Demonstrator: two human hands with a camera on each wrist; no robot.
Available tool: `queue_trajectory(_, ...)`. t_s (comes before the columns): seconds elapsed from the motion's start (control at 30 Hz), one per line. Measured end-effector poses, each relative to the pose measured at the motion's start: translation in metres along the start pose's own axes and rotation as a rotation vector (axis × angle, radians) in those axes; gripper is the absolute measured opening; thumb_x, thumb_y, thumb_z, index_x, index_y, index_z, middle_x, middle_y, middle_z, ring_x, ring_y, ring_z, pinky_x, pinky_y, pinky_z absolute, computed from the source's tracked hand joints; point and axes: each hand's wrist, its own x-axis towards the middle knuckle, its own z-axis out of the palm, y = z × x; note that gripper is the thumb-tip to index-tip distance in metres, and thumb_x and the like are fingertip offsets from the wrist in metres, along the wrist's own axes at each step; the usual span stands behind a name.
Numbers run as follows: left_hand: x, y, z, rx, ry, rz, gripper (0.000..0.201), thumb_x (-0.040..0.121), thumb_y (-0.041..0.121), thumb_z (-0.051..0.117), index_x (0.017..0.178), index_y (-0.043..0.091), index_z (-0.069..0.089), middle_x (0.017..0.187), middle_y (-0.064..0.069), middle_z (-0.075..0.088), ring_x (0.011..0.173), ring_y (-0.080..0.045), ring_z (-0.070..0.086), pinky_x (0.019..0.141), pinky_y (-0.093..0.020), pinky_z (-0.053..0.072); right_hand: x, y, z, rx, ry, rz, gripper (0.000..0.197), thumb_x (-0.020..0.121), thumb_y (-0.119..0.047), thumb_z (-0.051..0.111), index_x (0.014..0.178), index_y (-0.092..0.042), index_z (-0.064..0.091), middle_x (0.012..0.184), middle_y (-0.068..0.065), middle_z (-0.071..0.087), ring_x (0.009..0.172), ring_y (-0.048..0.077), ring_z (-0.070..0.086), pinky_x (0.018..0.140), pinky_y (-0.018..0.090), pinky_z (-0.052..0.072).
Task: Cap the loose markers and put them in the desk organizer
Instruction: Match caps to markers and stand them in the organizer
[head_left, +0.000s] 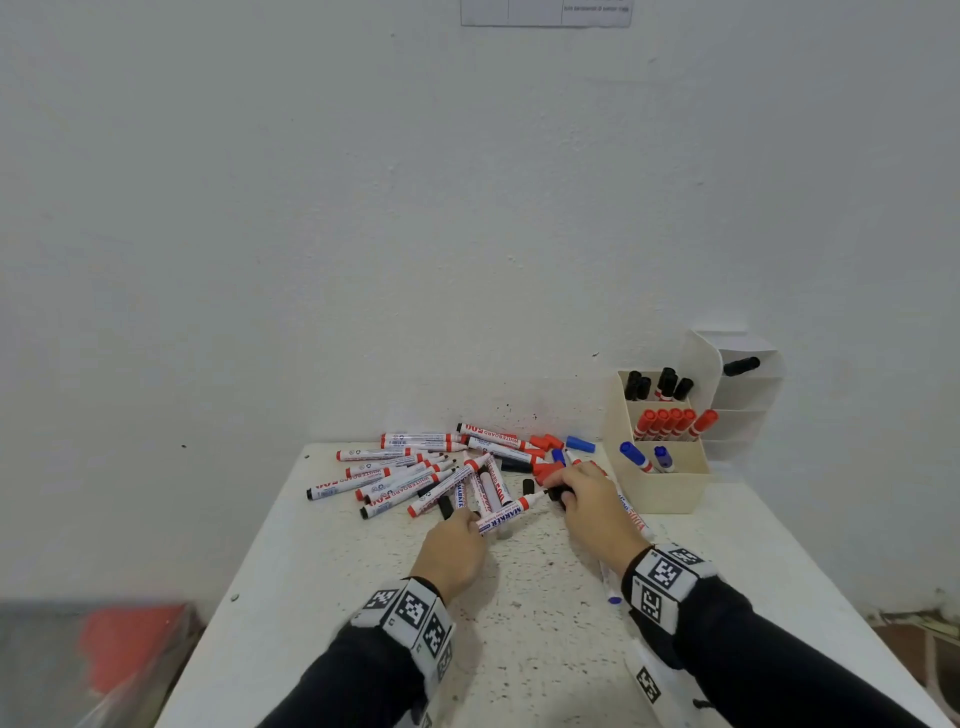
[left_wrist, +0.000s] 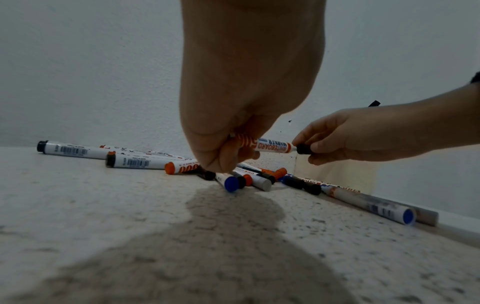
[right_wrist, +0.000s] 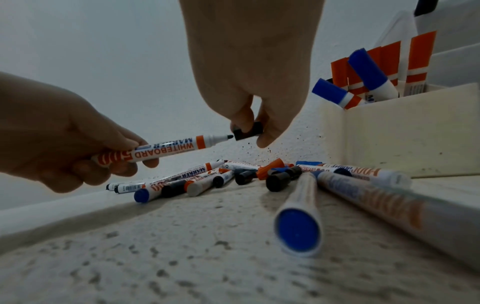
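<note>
My left hand (head_left: 457, 545) grips an uncapped whiteboard marker (right_wrist: 166, 148) by its rear end, just above the table, its black tip pointing right. My right hand (head_left: 582, 499) pinches a black cap (right_wrist: 248, 130) between thumb and fingers, with the cap's mouth right at the marker tip. In the left wrist view the same marker (left_wrist: 272, 145) meets the cap (left_wrist: 304, 148). A heap of loose markers (head_left: 415, 475) and loose caps (head_left: 545, 443) lies behind the hands. The cream desk organizer (head_left: 655, 488) stands at the right and holds black, red and blue capped markers.
The white speckled table (head_left: 519, 623) runs toward me. Two blue-ended markers (right_wrist: 298, 214) lie under my right wrist, beside the organizer. A second white organizer (head_left: 748, 395) with one black marker stands against the wall behind the first. A blurred red object (head_left: 130, 644) sits off the table at lower left.
</note>
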Motion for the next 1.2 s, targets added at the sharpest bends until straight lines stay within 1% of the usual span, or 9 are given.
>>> queue_trajectory(0.23, -0.001, -0.002, 0.000, 0.015, 0.018, 0.048, 0.025, 0.102, 0.017, 0.027, 0.107, 0.006, 0.050, 0.093, -0.003, 0.050, 0.065, -0.003, 0.040, 0.054, -0.014, 0.030, -0.001, 0.008, -0.001, 0.081, 0.007, 0.001, 0.031, 0.094, 0.000, 0.042, 0.112, -0.017, 0.060, 0.114, -0.002, 0.050, 0.103, 0.005, 0.041, 0.096, 0.017, 0.032)
queue_trajectory(0.37, -0.001, -0.002, 0.002, 0.004, 0.035, 0.061, 0.026, 0.102, 0.017, 0.027, 0.108, 0.006, 0.050, 0.093, -0.004, 0.051, 0.068, -0.005, 0.043, 0.057, -0.017, 0.033, -0.004, 0.006, 0.001, 0.145, -0.124, -0.016, 0.034, 0.096, -0.005, 0.040, 0.121, -0.024, 0.053, 0.111, -0.006, 0.042, 0.098, 0.011, 0.047, 0.086, 0.021, 0.043)
queue_trajectory(0.47, 0.000, -0.003, 0.005, 0.003, 0.050, 0.059, 0.029, 0.102, 0.018, 0.027, 0.112, 0.005, 0.051, 0.095, -0.004, 0.052, 0.077, -0.013, 0.047, 0.067, -0.023, 0.036, -0.004, 0.003, 0.004, 0.132, -0.007, 0.004, 0.025, 0.095, -0.011, 0.046, 0.117, -0.020, 0.055, 0.109, -0.005, 0.051, 0.100, 0.011, 0.051, 0.086, 0.021, 0.043)
queue_trajectory(0.6, -0.001, -0.004, 0.007, 0.001, 0.061, 0.069, 0.031, 0.102, 0.018, 0.027, 0.117, 0.003, 0.051, 0.097, -0.006, 0.054, 0.077, -0.013, 0.049, 0.068, -0.022, 0.037, -0.002, -0.003, 0.001, 0.245, 0.197, 0.081, 0.020, 0.094, -0.012, 0.051, 0.114, -0.012, 0.054, 0.104, -0.003, 0.056, 0.096, 0.009, 0.051, 0.083, 0.017, 0.038)
queue_trajectory(0.7, -0.003, -0.002, 0.007, 0.000, 0.060, 0.082, 0.033, 0.102, 0.018, 0.026, 0.122, 0.004, 0.049, 0.110, -0.010, 0.057, 0.083, -0.015, 0.050, 0.073, -0.022, 0.036, -0.002, -0.002, 0.003, 0.272, 0.118, 0.090, 0.018, 0.094, -0.011, 0.050, 0.110, -0.012, 0.058, 0.098, -0.006, 0.058, 0.090, 0.005, 0.051, 0.074, 0.009, 0.038)
queue_trajectory(0.87, -0.003, 0.000, 0.007, -0.045, 0.002, 0.096, 0.030, 0.101, 0.026, 0.030, 0.111, 0.008, 0.052, 0.092, -0.002, 0.054, 0.067, -0.008, 0.044, 0.061, -0.020, 0.036, -0.004, -0.002, 0.006, 0.371, 0.004, 0.190, 0.012, 0.097, -0.021, 0.045, 0.101, -0.018, 0.056, 0.076, -0.003, 0.056, 0.067, 0.012, 0.052, 0.060, 0.020, 0.043)
queue_trajectory(1.0, -0.008, 0.002, 0.010, 0.168, 0.067, 0.165, 0.030, 0.096, 0.046, 0.039, 0.107, 0.020, 0.048, 0.088, 0.005, 0.057, 0.070, -0.009, 0.052, 0.068, -0.025, 0.046, -0.004, -0.005, 0.003, 0.376, -0.025, 0.253, 0.042, 0.096, -0.047, 0.035, 0.077, -0.015, 0.054, 0.068, 0.002, 0.049, 0.063, 0.012, 0.045, 0.056, 0.021, 0.034)
queue_trajectory(1.13, -0.018, 0.014, 0.012, 0.447, 0.179, 0.262, 0.032, 0.098, 0.043, 0.033, 0.121, 0.023, 0.043, 0.109, 0.005, 0.060, 0.093, -0.015, 0.059, 0.083, -0.032, 0.050, -0.002, 0.000, 0.001, 0.331, -0.049, 0.317, 0.057, 0.094, -0.056, 0.030, 0.077, -0.011, 0.061, 0.071, 0.008, 0.051, 0.066, 0.016, 0.046, 0.060, 0.027, 0.033)
queue_trajectory(1.2, -0.019, 0.019, 0.014, 0.445, 0.189, 0.262, 0.032, 0.100, 0.038, 0.032, 0.126, 0.022, 0.043, 0.116, 0.003, 0.055, 0.098, -0.014, 0.056, 0.081, -0.027, 0.048, -0.001, 0.003, 0.002, 0.322, -0.064, 0.335, 0.054, 0.095, -0.054, 0.030, 0.075, -0.013, 0.059, 0.070, 0.008, 0.049, 0.066, 0.016, 0.045, 0.062, 0.030, 0.033)
